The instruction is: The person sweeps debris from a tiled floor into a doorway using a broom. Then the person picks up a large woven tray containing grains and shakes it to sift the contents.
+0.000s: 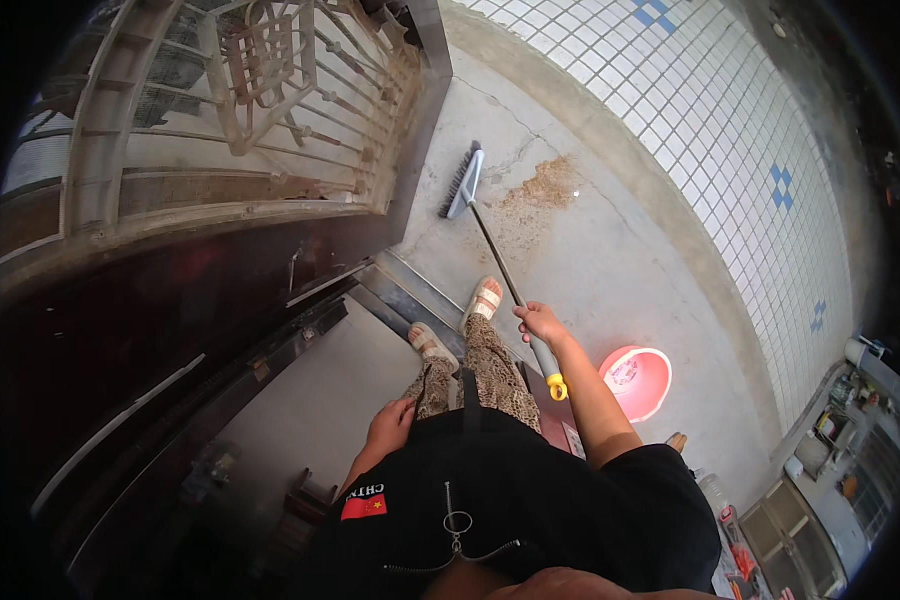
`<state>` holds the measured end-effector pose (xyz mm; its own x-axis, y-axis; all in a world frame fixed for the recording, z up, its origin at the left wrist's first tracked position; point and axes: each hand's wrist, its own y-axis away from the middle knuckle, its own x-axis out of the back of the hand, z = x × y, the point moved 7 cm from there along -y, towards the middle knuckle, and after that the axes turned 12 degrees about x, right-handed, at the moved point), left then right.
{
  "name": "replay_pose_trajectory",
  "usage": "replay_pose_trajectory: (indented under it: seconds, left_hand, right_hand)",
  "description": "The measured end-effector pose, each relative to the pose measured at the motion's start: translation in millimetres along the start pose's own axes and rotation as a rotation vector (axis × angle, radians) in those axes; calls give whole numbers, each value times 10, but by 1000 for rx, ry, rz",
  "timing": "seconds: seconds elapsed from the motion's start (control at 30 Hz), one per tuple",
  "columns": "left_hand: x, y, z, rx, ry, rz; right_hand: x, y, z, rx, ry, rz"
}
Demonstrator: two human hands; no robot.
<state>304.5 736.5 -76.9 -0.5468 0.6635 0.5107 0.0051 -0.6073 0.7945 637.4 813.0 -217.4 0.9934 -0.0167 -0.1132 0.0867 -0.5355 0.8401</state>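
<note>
A long-handled floor brush (487, 230) reaches out ahead of me, its pale grey head (466, 180) and dark bristles pointing left over the concrete. My right hand (540, 322) is closed round its handle, just above a grey grip with a yellow end cap (557, 387). To the right of the brush head lies a patch of brown, crumbly debris (545, 185). Against my left thigh hangs my left hand (390, 425), holding nothing visible, with its fingers loosely extended and partly hidden. Whether the bristles touch the floor is hard to tell.
My sandalled feet (485, 297) straddle a metal door sill (410, 285). A dark door with a metal grille (270, 130) stands on the left. Right of my arm sits a pink basin (650, 380). White tiles (710, 140) cover ground beyond a concrete edge.
</note>
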Motion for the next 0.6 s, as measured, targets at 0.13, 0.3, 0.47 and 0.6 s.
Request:
replay_pose_trajectory:
  seconds: [0.13,0.3,0.47,0.6]
  left_hand:
    - [74,33,55,-7,-43,-70]
    - [212,203,-285,17,8,-11]
    - [260,253,-679,26,44,-9]
    - [323,273,-750,-37,77,7]
  right_hand:
    - [-375,-805,159,-49,246,-240]
    - [-58,-926,164,-175,318,-68]
    - [77,-464,113,-50,444,104]
    - [-316,247,176,56,415,101]
